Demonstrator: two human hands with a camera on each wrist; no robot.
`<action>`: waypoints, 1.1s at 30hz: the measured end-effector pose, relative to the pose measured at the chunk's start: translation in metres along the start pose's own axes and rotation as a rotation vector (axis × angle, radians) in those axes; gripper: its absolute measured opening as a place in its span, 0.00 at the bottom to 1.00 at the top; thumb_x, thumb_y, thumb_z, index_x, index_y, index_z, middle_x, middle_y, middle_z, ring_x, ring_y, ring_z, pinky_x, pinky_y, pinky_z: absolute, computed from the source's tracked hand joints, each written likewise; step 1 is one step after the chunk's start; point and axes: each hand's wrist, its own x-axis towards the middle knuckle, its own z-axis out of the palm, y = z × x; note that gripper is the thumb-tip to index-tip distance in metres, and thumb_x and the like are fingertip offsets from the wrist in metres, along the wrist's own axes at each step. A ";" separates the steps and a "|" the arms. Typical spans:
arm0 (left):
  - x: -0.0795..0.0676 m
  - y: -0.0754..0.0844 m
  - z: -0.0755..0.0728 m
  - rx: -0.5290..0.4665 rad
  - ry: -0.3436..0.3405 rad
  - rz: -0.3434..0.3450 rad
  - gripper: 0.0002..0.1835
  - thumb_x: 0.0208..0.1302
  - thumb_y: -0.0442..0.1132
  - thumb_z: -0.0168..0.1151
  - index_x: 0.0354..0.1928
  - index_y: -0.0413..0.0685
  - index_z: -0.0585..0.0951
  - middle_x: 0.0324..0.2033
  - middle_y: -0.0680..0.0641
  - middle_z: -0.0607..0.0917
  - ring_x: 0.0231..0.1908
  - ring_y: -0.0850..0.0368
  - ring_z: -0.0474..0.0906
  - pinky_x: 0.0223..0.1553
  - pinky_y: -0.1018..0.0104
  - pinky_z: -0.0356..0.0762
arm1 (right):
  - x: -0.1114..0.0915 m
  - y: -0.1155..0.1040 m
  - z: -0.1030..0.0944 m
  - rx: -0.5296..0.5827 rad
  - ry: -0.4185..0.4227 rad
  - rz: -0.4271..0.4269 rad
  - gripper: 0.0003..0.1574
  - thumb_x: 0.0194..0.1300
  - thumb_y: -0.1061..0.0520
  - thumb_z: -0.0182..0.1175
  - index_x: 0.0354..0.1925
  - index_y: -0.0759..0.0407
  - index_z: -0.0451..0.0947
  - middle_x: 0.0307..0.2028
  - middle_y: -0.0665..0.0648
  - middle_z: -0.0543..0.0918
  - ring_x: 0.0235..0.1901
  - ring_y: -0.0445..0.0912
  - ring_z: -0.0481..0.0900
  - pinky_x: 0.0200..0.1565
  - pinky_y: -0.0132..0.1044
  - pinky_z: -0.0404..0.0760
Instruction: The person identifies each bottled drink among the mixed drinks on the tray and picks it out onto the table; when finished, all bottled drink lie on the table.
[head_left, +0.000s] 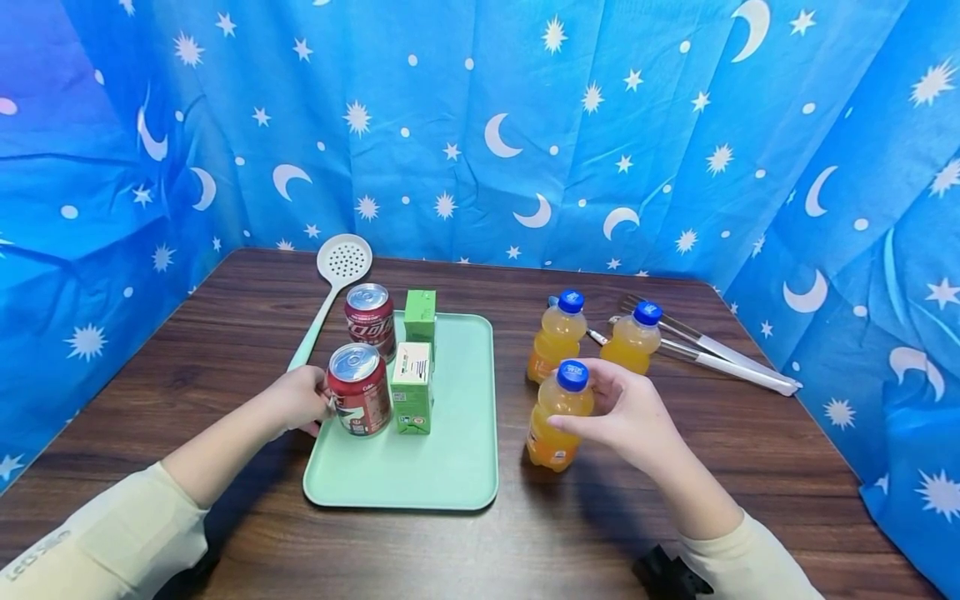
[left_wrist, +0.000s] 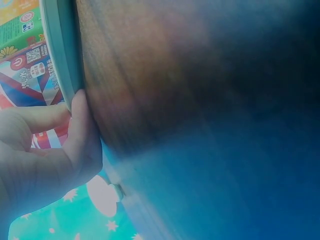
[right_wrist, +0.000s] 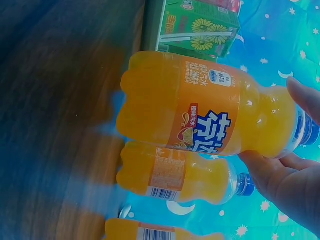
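My left hand (head_left: pixel 296 400) pinches the left rim of the mint-green tray (head_left: pixel 457 467) between thumb and finger; the left wrist view shows this grip on the tray's edge (left_wrist: pixel 64 55). On the tray stand two red soda cans, a near one (head_left: pixel 360 392) and a far one (head_left: pixel 370 317), beside two green drink cartons, near (head_left: pixel 412 392) and far (head_left: pixel 421 317). Right of the tray, my right hand (head_left: pixel 630 417) grips an upright orange soda bottle (head_left: pixel 558 417) around its upper part, below the blue cap. Whether its base touches the table, I cannot tell.
Two more orange soda bottles, left (head_left: pixel 558 337) and right (head_left: pixel 632 343), stand behind the held one. Tongs (head_left: pixel 720 354) lie at the right, partly behind them. A slotted skimmer (head_left: pixel 322 312) lies left of the tray. Blue curtain (head_left: pixel 465 150) borders the wooden table (head_left: pixel 247 308).
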 end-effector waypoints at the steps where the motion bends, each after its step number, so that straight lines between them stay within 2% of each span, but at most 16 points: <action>1: 0.000 0.000 0.000 0.000 0.000 0.001 0.09 0.53 0.23 0.56 0.31 0.36 0.65 0.28 0.43 0.69 0.27 0.52 0.72 0.24 0.60 0.80 | 0.000 0.001 0.000 -0.006 0.003 0.001 0.36 0.45 0.49 0.75 0.52 0.54 0.74 0.47 0.52 0.81 0.47 0.46 0.79 0.47 0.43 0.79; 9: 0.000 -0.001 0.000 0.011 0.000 -0.009 0.09 0.53 0.23 0.56 0.32 0.35 0.66 0.29 0.42 0.69 0.29 0.52 0.72 0.24 0.59 0.80 | 0.001 0.002 -0.001 -0.023 0.012 0.016 0.37 0.46 0.48 0.75 0.53 0.55 0.74 0.48 0.53 0.80 0.48 0.47 0.78 0.49 0.45 0.78; 21: 0.000 -0.002 0.000 0.023 0.007 -0.002 0.09 0.53 0.23 0.57 0.32 0.35 0.67 0.29 0.41 0.70 0.29 0.51 0.73 0.24 0.59 0.80 | -0.001 0.005 -0.004 -0.020 0.036 0.028 0.36 0.46 0.49 0.74 0.53 0.56 0.74 0.47 0.53 0.81 0.47 0.47 0.79 0.47 0.43 0.79; 33: 0.001 -0.002 0.000 0.007 0.004 -0.007 0.10 0.53 0.23 0.57 0.32 0.36 0.66 0.29 0.42 0.70 0.29 0.52 0.73 0.24 0.59 0.80 | 0.001 0.010 -0.007 -0.015 0.063 0.008 0.35 0.48 0.49 0.74 0.52 0.57 0.74 0.47 0.52 0.81 0.48 0.45 0.78 0.49 0.42 0.78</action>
